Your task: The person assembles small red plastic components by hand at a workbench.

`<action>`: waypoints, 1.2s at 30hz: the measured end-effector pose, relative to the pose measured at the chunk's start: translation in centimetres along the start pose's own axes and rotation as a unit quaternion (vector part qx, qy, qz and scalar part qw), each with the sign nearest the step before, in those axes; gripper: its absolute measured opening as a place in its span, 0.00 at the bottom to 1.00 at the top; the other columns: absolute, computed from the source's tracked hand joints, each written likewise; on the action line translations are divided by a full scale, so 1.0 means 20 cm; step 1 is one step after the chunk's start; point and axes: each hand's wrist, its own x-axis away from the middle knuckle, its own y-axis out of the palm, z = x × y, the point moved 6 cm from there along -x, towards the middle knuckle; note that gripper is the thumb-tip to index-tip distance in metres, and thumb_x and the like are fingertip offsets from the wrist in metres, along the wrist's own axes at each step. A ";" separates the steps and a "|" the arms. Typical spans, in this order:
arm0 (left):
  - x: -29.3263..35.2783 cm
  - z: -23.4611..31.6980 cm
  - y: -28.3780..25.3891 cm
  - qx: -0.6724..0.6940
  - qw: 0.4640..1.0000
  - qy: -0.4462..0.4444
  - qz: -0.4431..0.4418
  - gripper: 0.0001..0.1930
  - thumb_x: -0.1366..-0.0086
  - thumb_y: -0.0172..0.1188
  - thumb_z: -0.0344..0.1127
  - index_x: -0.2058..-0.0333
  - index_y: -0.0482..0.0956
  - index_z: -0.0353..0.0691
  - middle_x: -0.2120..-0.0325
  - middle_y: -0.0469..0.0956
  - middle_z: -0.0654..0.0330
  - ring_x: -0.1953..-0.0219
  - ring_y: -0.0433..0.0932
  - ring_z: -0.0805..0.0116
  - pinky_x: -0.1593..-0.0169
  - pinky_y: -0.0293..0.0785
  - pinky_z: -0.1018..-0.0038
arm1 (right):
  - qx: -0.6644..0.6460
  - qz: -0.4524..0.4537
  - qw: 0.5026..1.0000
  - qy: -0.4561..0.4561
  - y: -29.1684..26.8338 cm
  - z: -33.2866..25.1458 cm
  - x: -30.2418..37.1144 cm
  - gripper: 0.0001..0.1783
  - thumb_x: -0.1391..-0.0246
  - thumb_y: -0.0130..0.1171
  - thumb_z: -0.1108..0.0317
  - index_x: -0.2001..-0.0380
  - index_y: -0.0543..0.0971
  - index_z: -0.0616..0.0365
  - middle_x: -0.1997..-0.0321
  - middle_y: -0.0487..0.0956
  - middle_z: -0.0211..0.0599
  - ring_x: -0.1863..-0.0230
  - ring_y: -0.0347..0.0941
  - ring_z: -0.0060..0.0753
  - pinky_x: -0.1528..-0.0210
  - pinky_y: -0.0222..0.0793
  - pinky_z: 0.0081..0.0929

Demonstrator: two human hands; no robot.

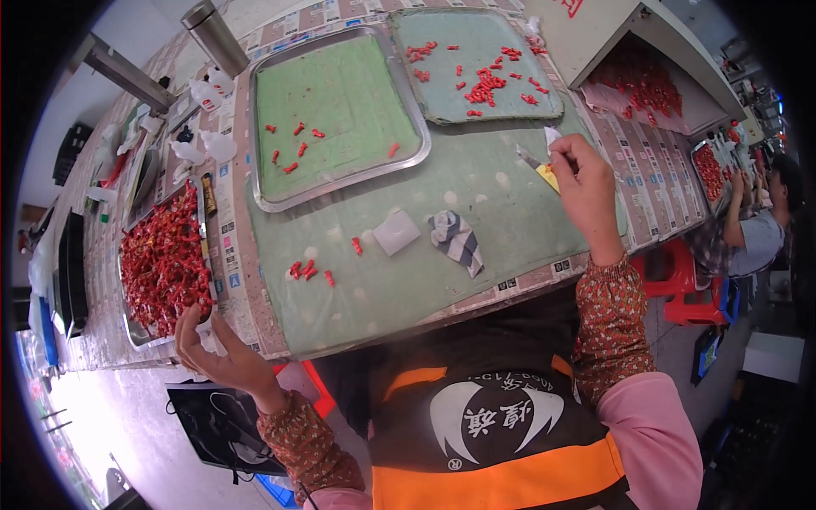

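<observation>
My left hand is at the near end of a metal tray heaped with small red pieces. Its fingers are spread, and the tips touch the heap's near edge. Over the right side of the green work mat, my right hand pinches a small white piece, perhaps paper or cloth. Close to that hand lies a yellow-handled cutter. Several loose red pieces rest on the mat, beside a white square and a crumpled striped cloth.
A green-lined metal tray and a pale green board, both with scattered red pieces, stand farther back. White bottles and a steel flask are at left. A box-like housing and a co-worker are at right.
</observation>
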 end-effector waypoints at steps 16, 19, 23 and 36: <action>0.25 0.54 0.05 0.188 0.967 0.072 -0.154 0.08 0.40 0.61 0.19 0.63 0.78 0.38 0.58 0.75 0.55 0.53 0.73 0.59 0.47 0.68 0.66 | 0.110 -0.054 0.991 0.048 -0.01 0.28 0.10 0.08 0.47 0.62 0.72 0.63 0.77 0.60 0.61 0.76 0.41 0.64 0.77 0.45 0.61 0.73 0.39; 0.27 0.62 0.07 0.194 0.954 0.105 -0.204 0.09 0.42 0.62 0.20 0.64 0.78 0.39 0.59 0.76 0.55 0.55 0.73 0.58 0.49 0.68 0.65 | 0.133 -0.060 0.988 0.045 0.01 0.31 0.10 0.09 0.48 0.62 0.72 0.64 0.75 0.60 0.62 0.75 0.42 0.62 0.76 0.47 0.60 0.72 0.41; 0.33 0.65 0.09 0.248 0.937 0.099 -0.224 0.11 0.47 0.64 0.23 0.65 0.80 0.42 0.61 0.78 0.58 0.56 0.74 0.56 0.51 0.67 0.64 | 0.120 -0.075 0.990 0.026 0.02 0.27 0.09 0.10 0.48 0.62 0.71 0.63 0.73 0.59 0.60 0.75 0.43 0.59 0.75 0.49 0.58 0.71 0.42; 0.39 0.75 0.14 0.331 0.886 0.046 -0.321 0.12 0.48 0.63 0.18 0.66 0.79 0.39 0.64 0.78 0.56 0.61 0.74 0.58 0.56 0.69 0.68 | 0.095 -0.078 0.992 -0.005 0.05 0.20 0.06 0.11 0.49 0.59 0.73 0.67 0.67 0.59 0.66 0.73 0.44 0.65 0.74 0.51 0.63 0.69 0.44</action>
